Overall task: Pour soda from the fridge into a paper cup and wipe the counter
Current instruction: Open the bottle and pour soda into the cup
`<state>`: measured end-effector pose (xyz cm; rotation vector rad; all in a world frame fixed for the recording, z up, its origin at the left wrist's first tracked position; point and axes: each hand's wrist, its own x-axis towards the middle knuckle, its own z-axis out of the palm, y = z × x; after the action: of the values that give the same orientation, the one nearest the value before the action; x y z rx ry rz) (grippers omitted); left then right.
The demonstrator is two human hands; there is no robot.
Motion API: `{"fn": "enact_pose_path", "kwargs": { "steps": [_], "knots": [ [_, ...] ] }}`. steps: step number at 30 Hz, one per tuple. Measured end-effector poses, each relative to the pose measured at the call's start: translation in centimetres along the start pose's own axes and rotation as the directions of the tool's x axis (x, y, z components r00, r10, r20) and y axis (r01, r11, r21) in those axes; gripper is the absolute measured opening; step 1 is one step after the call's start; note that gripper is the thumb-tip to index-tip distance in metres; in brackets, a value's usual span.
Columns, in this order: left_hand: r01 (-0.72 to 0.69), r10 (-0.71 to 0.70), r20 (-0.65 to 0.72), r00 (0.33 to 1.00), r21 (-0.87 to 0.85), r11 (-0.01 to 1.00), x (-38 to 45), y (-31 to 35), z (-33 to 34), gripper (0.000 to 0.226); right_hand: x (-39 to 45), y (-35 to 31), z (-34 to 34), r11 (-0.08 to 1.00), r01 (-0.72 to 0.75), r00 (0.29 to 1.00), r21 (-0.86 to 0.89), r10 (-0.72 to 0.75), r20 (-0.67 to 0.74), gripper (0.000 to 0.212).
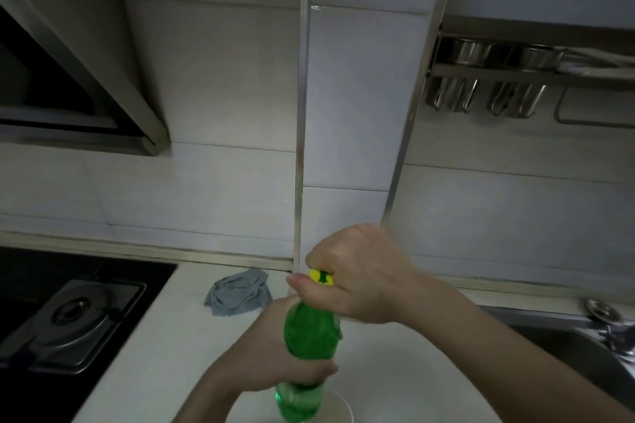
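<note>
A green soda bottle (309,333) stands upright low in the middle of the head view, above the white counter (165,354). My left hand (271,354) wraps around the bottle's middle. My right hand (360,275) is closed over its yellow cap (321,277) at the top. The rim of a white paper cup (338,409) shows just behind the bottle's base at the bottom edge. A crumpled grey cloth (238,292) lies on the counter near the wall, left of the bottle.
A black gas hob with a metal burner cover (75,319) fills the left. A steel sink (584,347) lies at the right. A range hood (68,96) hangs upper left, and a rack with steel utensil holders (498,79) hangs upper right on the tiled wall.
</note>
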<state>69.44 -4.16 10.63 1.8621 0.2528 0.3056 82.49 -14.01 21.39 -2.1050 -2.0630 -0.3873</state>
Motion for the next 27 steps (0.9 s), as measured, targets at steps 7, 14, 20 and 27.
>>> {"fn": "enact_pose_path", "kwargs": {
  "steps": [7,14,20,27],
  "knots": [
    [0.002,-0.001,-0.359,0.934,0.002,1.000,0.0,0.6,3.0,0.039,-1.0,-2.1,-0.7,0.924,-0.365,0.927,-0.112,0.348,-0.142,0.062],
    [-0.030,0.031,-0.032,0.999,0.046,0.998,0.1,0.8,-0.2,0.041,-1.2,-0.7,-1.3,0.994,-0.064,0.998,-0.083,0.062,-0.031,0.059],
    [0.021,0.048,-0.500,0.865,0.130,0.991,0.6,0.8,3.3,0.036,-1.4,-2.4,-1.7,0.856,-0.469,0.883,-0.219,0.460,-0.096,0.073],
    [0.054,-0.001,-0.509,0.861,0.089,0.995,0.3,0.8,4.4,0.037,-1.2,-2.0,-1.2,0.900,-0.418,0.908,-0.122,0.407,-0.101,0.057]
  ]
}}
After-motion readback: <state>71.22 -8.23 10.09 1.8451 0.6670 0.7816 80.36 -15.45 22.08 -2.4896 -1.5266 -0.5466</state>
